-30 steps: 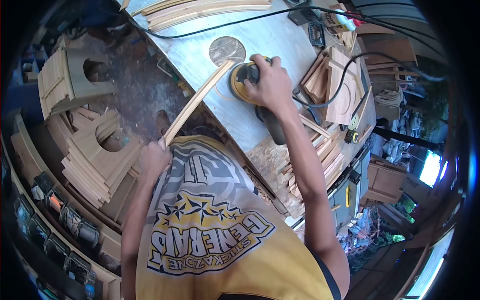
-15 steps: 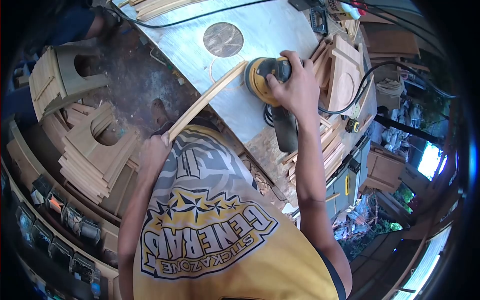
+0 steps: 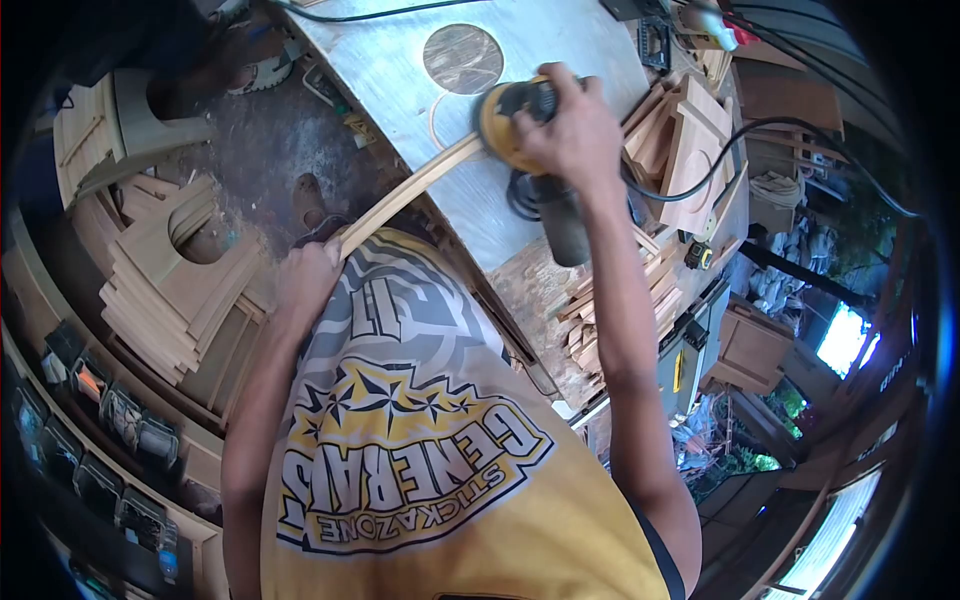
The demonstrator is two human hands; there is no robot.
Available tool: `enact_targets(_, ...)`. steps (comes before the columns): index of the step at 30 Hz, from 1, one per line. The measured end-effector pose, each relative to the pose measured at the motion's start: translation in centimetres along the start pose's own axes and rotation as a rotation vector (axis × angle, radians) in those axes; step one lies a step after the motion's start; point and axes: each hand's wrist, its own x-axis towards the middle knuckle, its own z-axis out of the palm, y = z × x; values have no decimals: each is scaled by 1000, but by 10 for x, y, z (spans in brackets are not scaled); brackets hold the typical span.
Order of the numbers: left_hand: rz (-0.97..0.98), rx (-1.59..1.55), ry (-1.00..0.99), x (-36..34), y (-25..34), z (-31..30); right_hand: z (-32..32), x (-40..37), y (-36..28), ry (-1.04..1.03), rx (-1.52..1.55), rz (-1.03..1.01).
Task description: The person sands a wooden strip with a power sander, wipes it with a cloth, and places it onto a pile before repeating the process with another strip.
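Observation:
My right hand is wrapped over the top of a yellow and black random orbital sander. A dark dust canister hangs from the sander's near side. Its pad meets the far end of a thin wooden strip, which slants from the bench toward my body. The near end of that strip is gripped in my left hand, close to my waist. Beneath the sander lies a pale board with a round hole cut in it.
Shaped wooden pieces and cut strips lie at the bench's right, near a tape measure. The sander's cord loops right. Curved panels are stacked at left. A person's foot shows at upper left.
The sander has shifted slightly left and up in view, still at the strip's far end. Both hands keep their holds. A co-worker's foot has come into clearer view at upper left.

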Motion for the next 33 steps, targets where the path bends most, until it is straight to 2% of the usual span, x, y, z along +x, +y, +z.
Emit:
enact_targets(4, -66, 13, -5, 4, 1, 4, 5, 9, 20, 98, 42, -36)
enact_targets(6, -8, 9, -49, 12, -5, 13, 6, -5, 9, 69, 23, -85)
enact_targets(9, -35, 22, -91, 8, 23, -8, 6, -26, -21, 33, 3, -169)
enact_targets(15, 7, -40, -76, 13, 48, -10, 9, -75, -61, -25, 56, -315)
enact_targets(18, 45, -62, -74, 13, 47, -9, 8, -94, -74, -102, 92, -454)
enact_targets(23, 100, -77, -104, 5, 52, -17, 9, -99, -78, -84, 93, -492)
enact_targets(25, 185, -94, -94, 11, 47, -7, 11, -102, -83, -75, 115, -501)
enact_targets(33, 157, -83, -151, 12, 48, -7, 10, -102, -82, -49, 52, -514)
